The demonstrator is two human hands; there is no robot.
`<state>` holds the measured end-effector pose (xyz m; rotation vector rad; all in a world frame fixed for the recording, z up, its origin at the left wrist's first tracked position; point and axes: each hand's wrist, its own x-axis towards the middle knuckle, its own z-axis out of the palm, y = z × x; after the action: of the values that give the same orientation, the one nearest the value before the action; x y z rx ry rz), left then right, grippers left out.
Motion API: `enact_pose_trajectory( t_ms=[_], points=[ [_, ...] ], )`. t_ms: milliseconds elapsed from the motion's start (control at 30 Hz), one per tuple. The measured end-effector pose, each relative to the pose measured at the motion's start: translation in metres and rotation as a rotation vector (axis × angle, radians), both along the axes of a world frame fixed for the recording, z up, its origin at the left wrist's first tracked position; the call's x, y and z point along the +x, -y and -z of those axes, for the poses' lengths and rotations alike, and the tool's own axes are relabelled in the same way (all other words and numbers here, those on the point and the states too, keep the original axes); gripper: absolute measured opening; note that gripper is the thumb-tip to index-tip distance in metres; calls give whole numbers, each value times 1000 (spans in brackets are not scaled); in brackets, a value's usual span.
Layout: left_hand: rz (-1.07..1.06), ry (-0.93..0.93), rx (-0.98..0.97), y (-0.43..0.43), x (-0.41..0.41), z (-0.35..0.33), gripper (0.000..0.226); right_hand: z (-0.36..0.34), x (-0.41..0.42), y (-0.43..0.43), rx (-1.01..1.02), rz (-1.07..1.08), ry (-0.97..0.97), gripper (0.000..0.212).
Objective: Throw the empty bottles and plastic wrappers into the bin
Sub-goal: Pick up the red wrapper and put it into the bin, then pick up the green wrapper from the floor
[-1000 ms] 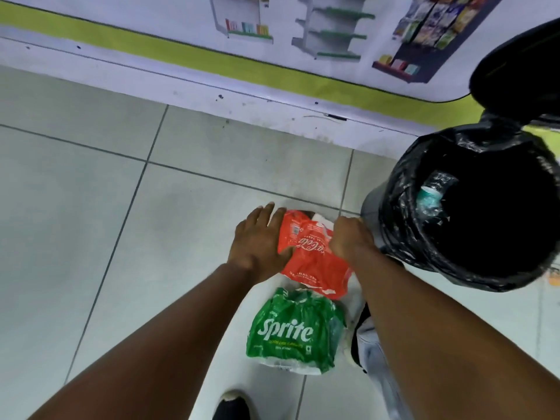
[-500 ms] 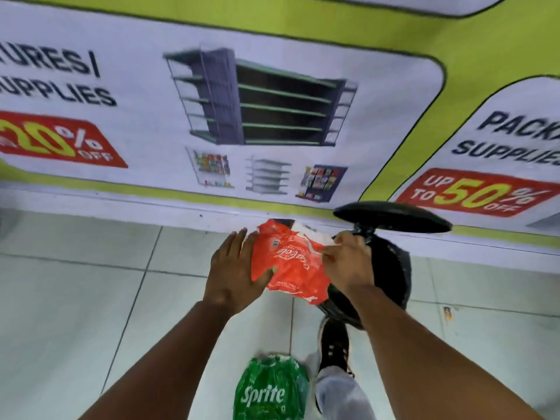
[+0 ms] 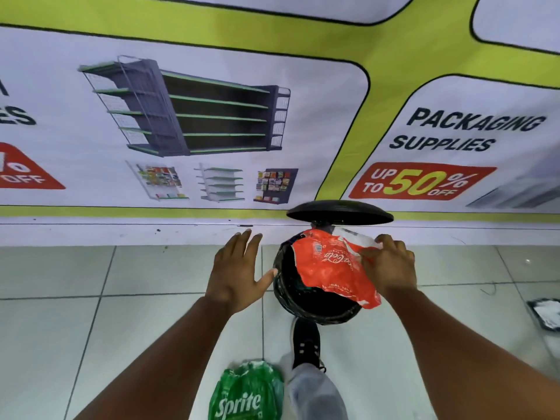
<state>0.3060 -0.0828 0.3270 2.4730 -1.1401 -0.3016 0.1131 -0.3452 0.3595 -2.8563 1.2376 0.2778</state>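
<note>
1. Presently, the left hand (image 3: 239,272) hangs spread and empty beside the black liner-fitted pedal bin (image 3: 315,301).
2. Green Sprite plastic wrapper (image 3: 245,392) lies on the tiled floor, uncollected.
3. Right hand (image 3: 389,265) pinches the crumpled red plastic wrapper (image 3: 330,268) over the bin's mouth; disposal step in hand, release judged next.

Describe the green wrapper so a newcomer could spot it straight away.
Start at the black bin standing open against the wall banner, with a black shoe pressing at its foot. Come down the tiled floor to the bottom edge of the view, just left of the trouser leg. The green wrapper lies there, marked Sprite in white, unlike the red wrapper held over the bin.
</note>
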Motion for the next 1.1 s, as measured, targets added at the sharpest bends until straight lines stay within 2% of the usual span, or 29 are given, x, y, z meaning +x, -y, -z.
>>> enact_pose_trajectory(
  t_ms=[100,233,367,467,600,700,800,900,1033,1100],
  points=[
    [18,-18,46,2,-3,8,85,16,-1,-10,204,-57,-8,60],
    [24,-22,96,-8,-2,18,86,32,-2,-25,238,-109,24,70],
    [1,-28,130,-28,0,40,86,58,15,-62,224,-353,55,62],
    [-34,-67,165,-56,-7,78,85,107,30,-109,344,-519,3,57],
    [-110,-153,146,-95,-20,137,84,192,29,-174,547,-410,-26,59],
    [-133,-189,192,-130,-34,195,85,267,16,-213,684,-340,-178,61],
    [-115,-211,252,-164,-55,255,87,333,5,-249,716,-444,-359,63],
    [-131,-265,318,-195,-77,308,88,387,1,-285,709,-532,-384,65],
    [-162,-352,346,-222,-104,331,88,414,-2,-304,664,-523,-382,41],
    [-167,-370,353,-230,-110,320,88,403,-2,-305,664,-455,-267,29]
  ],
)
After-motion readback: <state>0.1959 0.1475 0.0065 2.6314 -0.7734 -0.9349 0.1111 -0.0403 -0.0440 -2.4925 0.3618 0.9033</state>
